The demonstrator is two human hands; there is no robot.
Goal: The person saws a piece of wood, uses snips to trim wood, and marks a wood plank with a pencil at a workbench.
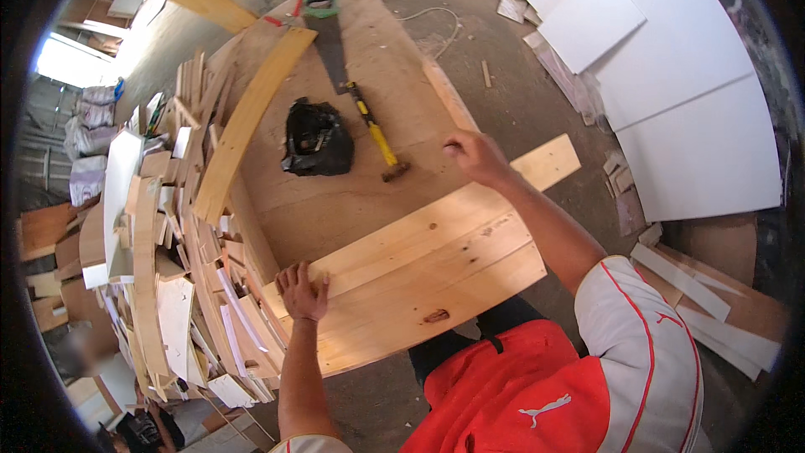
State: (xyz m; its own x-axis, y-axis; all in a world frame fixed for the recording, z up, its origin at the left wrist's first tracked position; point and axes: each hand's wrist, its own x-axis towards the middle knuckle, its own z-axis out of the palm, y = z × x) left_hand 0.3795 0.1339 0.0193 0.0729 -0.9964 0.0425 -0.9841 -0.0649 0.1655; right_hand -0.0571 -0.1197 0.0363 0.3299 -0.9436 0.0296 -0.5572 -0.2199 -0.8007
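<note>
My left hand (pixel 303 289) lies with fingers spread on the left end of pale pine boards (pixel 402 319) laid side by side along the near edge of a plywood worktop (pixel 293 214). My right hand (pixel 476 155) is raised beside the long upper board (pixel 545 164), its fingers curled; what they hold, if anything, is hidden. In the middle of the worktop lie a black plastic bag (pixel 317 138) with small items in it, a yellow-handled hammer (pixel 373 126) and a hand saw (pixel 325 46) with a green handle. A curved plank (pixel 251 117) lies left of the bag.
A dense pile of wood offcuts (pixel 163 277) fills the left side. Large white panels (pixel 696 151) and more offcuts (pixel 713 319) are at the right. A white cord (pixel 444 17) runs over the floor. Another person (pixel 134 432) is partly visible at the lower left.
</note>
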